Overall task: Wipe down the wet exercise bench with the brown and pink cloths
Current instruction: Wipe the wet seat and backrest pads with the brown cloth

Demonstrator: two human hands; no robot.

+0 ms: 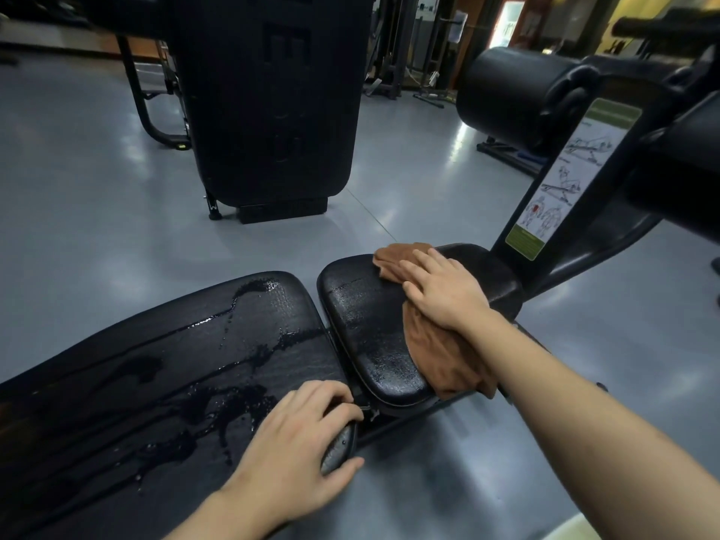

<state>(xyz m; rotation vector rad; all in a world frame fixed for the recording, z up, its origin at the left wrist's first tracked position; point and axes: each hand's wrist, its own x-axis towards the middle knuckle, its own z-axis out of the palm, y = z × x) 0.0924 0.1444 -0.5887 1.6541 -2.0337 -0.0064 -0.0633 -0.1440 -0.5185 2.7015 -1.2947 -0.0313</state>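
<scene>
The cloth (436, 344) lies on the seat pad (366, 325), under the right hand (444, 294). The long pad (156, 383) lies left of it; the left hand (300, 442) rests on its near corner. The roller pad (510, 99) stands behind.

A single wide-angle head-worn camera looks forward and steeply down from above the person's forearms, which enter from the bottom and lower right of the frame. The view sits close over the black padded exercise desk (195, 364), which runs from lower left toward centre right. Straight lines bow toward the edges. The glossy grey gym floor (78, 189) fills the middle band, with a tall black weight-machine housing (272, 103) at upper centre, farther off. No second view exists.
</scene>
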